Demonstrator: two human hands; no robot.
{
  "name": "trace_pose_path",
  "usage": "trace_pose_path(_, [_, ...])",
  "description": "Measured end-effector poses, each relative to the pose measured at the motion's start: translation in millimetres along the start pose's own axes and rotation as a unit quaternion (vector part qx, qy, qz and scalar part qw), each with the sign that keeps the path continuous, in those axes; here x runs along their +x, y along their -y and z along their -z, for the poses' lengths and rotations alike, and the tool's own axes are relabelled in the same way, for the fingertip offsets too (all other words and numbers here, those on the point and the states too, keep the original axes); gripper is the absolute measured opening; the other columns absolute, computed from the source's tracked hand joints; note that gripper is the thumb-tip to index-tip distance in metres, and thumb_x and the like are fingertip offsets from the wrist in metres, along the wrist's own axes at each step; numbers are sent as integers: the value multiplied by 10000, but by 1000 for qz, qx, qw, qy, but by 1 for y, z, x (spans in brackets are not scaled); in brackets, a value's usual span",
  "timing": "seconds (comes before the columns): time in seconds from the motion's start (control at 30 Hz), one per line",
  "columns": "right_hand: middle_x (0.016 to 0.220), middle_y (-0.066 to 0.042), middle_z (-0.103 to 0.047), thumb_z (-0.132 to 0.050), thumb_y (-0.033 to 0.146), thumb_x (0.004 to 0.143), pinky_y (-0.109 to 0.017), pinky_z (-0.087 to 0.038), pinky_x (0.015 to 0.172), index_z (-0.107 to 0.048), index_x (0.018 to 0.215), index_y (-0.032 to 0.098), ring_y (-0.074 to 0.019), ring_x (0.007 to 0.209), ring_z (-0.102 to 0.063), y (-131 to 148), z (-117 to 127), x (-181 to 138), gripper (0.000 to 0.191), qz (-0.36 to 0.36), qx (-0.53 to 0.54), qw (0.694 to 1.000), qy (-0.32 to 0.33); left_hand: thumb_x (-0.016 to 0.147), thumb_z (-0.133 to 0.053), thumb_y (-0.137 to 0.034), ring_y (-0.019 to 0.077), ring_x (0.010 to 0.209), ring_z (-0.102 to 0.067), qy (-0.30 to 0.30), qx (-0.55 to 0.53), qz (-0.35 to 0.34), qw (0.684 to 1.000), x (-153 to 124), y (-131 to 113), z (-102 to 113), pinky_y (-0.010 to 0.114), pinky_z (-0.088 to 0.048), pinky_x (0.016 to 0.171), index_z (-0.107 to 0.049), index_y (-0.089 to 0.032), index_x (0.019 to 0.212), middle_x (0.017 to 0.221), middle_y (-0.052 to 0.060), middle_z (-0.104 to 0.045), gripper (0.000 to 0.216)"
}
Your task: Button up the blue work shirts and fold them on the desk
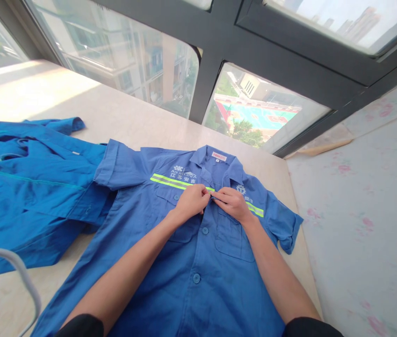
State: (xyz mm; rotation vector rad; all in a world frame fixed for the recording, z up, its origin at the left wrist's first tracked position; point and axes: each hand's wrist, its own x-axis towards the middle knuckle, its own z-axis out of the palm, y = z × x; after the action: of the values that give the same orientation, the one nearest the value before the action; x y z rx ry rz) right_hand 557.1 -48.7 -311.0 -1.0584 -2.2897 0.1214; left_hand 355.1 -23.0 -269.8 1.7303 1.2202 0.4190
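A blue short-sleeved work shirt (pixel 170 224) lies spread front side up, its collar (pixel 201 157) toward the window. Yellow-green reflective strips cross the chest, with white lettering above them. My left hand (pixel 194 201) pinches the front placket at chest height. Close beside it, my right hand (pixel 232 202) pinches the other side of the same spot, fingertips nearly meeting. Whatever button sits between the fingers is hidden. Lower on the placket, a button (pixel 205 230) and another button (pixel 196 278) show.
Brighter blue garments (pixel 37 182) lie crumpled at the left, touching the shirt's sleeve. A grey-white curved tube (pixel 26 276) rises at the lower left. Windows with a dark frame (pixel 219 51) border the pale surface (pixel 114 114). A flowered wall (pixel 363 224) stands at the right.
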Motion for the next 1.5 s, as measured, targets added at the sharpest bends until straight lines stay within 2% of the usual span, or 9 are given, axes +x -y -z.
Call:
trace_pose_path(0.1, [799,-46,-644,-567,227,952,-290,-473,668,-719,1143,236,-164,731,-589,-1,1,0,245,7,-17,1000,6,831,-515,-217,115,415,-560,6,-39,16,999,3,3,0,200,-402,491,-648,-152,741,484,-23,-581,173])
trace_pose_path(0.33, [805,-35,-588,-516,190,974,-278,-436,652,-669,1227,248,-159,731,-535,1,1,2,301,12,-48,999,10,822,-529,-199,47,351,-455,65,-151,55,985,12,9,3,188,-355,405,-615,-132,683,699,16,-697,177])
trace_pose_path(0.5, [810,-35,-582,-493,168,978,-282,-439,660,-665,1228,261,-162,743,-538,5,1,3,318,12,-55,998,16,851,-513,-204,62,381,-519,66,-98,33,992,10,8,2,180,-385,430,-609,-138,703,712,14,-701,188])
trace_pose_path(0.63, [823,-46,-592,-470,172,986,-290,-452,681,-681,1202,262,-169,769,-548,6,0,5,315,7,-53,998,28,874,-455,-198,91,393,-550,76,-31,4,997,8,5,3,193,-418,475,-601,-147,672,590,3,-648,256])
trace_pose_path(0.8, [819,-42,-584,-500,194,983,-288,-453,669,-696,1178,253,-165,758,-543,2,-2,4,283,5,-22,1000,16,866,-449,-230,146,432,-590,60,14,11,998,3,1,2,220,-443,519,-645,-147,743,447,-11,-553,246])
trace_pose_path(1.03, [833,-35,-589,-562,222,960,-287,-466,663,-699,1184,277,-157,750,-560,-2,-1,0,268,-6,10,1000,9,852,-463,-242,147,452,-590,18,49,6,999,2,-2,0,224,-429,528,-654,-149,729,475,3,-580,246])
trace_pose_path(1.17, [838,-39,-595,-585,219,946,-289,-471,661,-697,1183,271,-162,749,-566,-2,0,0,267,-11,14,1000,6,807,-495,-216,105,416,-550,67,-30,28,997,7,4,4,195,-392,469,-599,-154,641,516,-7,-590,206])
trace_pose_path(1.3, [848,-46,-594,-548,189,954,-301,-474,675,-673,1217,268,-174,769,-568,0,0,0,302,-21,1,1000,14,801,-520,-236,58,362,-467,98,-126,46,986,12,9,7,169,-286,368,-570,-156,664,588,-22,-600,166])
trace_pose_path(1.5, [869,-45,-578,-474,131,964,-301,-476,683,-605,1307,294,-179,789,-559,5,1,2,401,-14,2,1000,11,790,-533,-233,45,360,-445,130,-190,37,972,15,14,11,161,-281,346,-555,-160,670,572,-41,-575,142])
